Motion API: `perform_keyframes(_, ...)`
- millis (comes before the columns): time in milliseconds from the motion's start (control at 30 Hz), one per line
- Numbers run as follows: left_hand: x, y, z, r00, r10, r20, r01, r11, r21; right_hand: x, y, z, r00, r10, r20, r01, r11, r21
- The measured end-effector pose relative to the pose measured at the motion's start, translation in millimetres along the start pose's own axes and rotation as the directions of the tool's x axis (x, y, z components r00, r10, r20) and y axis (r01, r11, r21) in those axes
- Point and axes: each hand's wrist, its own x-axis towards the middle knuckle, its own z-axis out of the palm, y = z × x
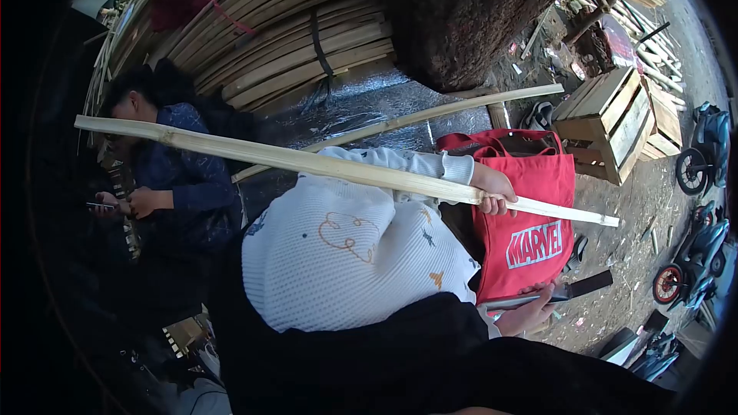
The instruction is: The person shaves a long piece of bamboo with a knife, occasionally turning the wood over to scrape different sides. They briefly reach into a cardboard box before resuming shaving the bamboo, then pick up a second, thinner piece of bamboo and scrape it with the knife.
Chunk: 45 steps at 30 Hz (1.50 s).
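Observation:
My left hand (496,189) is closed around a long, pale bamboo strip (307,160), near its right end. The strip runs slanted across the view, in front of my white printed top (338,250). Lower down, my right hand (532,313) is closed on what looks like a long knife (590,283), grey along one part and dark at its broad far end. The fingers partly cover it. Between and beyond both hands a red bag-like cloth (526,188) with white MARVEL lettering hangs or lies. Black cloth (430,353) covers the bottom of the view.
A second bamboo strip (400,119) lies behind mine. Stacked bamboo slats (284,46) and a thick trunk (477,15) stand at the back. A seated person (188,161) holds a phone at left. Wooden crates (607,123) and parked motorbikes (703,253) are at right.

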Motion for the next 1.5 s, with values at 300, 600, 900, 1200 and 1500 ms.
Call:
perform_keyframes(300, -21.3, 36.9, 13.1, 0.948, -0.266, -0.173, 0.235, 0.955, -0.181, 2.0, -27.2, 44.8, 0.835, -0.465, 0.294, 0.547, 0.758, -0.354)
perform_keyframes(600, -47.5, 47.2, 70.1, 0.929, -0.333, -0.165, 0.311, 0.94, -0.143, 10.1, -34.1, 72.6, 0.632, -0.434, 0.642, 0.657, 0.739, -0.148)
perform_keyframes(900, -77.5, 61.5, 94.8, 0.991, -0.133, -0.029, 0.132, 0.99, -0.052, 16.8, -39.5, 75.6, 0.578, -0.559, 0.594, 0.738, 0.669, -0.088)
perform_keyframes(1200, -45.9, -24.8, 47.2, 0.943, 0.278, 0.181, -0.068, 0.697, -0.714, 24.6, -22.5, 81.0, 0.627, -0.592, 0.506, 0.755, 0.622, -0.208)
perform_keyframes(1500, -65.0, -23.7, 120.6, 0.991, 0.08, -0.109, 0.02, 0.712, 0.702, 37.7, 19.9, 62.1, 0.539, -0.462, 0.704, 0.837, 0.382, -0.39)
